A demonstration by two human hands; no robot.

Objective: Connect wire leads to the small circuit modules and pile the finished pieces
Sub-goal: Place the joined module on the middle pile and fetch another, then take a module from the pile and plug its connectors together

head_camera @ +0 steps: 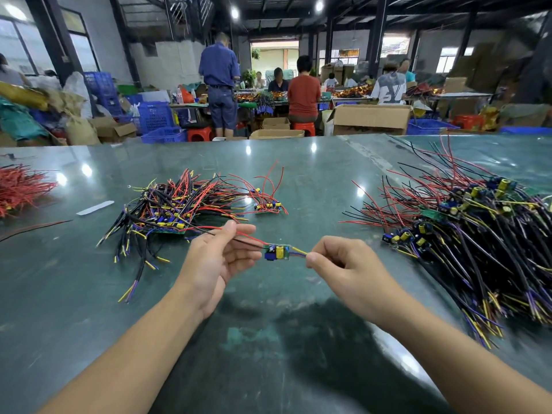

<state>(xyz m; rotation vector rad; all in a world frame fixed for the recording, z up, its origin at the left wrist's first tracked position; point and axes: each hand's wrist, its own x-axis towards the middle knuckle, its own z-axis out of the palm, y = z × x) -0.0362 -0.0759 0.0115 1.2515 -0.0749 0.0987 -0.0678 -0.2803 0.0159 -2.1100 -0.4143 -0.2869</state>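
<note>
Head view shows us the circuit module point(277, 253) at frame centre, long axis left-right, between our left hand point(218, 258) pinching its red-black leads point(251, 239) and our right hand point(343, 262) pinching its yellow-blue leads point(298, 252).

Circuit module point(277, 252) between two pinching hands

Dim workshop with ceiling lights point(234, 12), blue crates point(153, 115), cardboard boxes point(370, 118) and seated workers point(303, 91).

Glossy green table point(298, 180) reflects lamps; plastic-sheathed wires point(191, 201); cardboard box point(370, 119).
</note>
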